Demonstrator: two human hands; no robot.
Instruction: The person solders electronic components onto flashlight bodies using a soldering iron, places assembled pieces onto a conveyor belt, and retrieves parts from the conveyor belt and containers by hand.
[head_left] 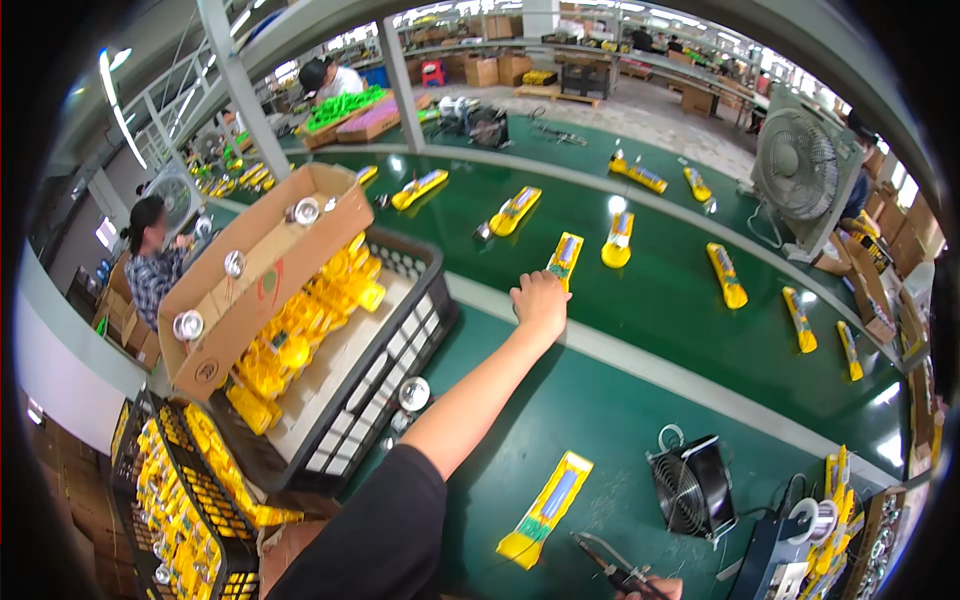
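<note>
My left hand (541, 303) reaches out to the green belt, its fingers closed over the near end of a yellow plastic housing (570, 250) with a green circuit board inside. At the lower edge, my right hand (655, 588) is partly cut off and grips a soldering iron (622, 574), its thin tip pointing up and left. Between my arms a second yellow housing (545, 510) lies on the green bench, holding a blue cylindrical cell and a green board. A small black fan (692, 487) stands right of it.
More yellow housings (516, 211) are spread along the belt. At left, a black crate (390, 375) holds yellow parts and a cardboard box (265, 260). A solder spool (815, 520) stands at lower right, a large fan (800, 165) at far right. A person (150, 255) sits at left.
</note>
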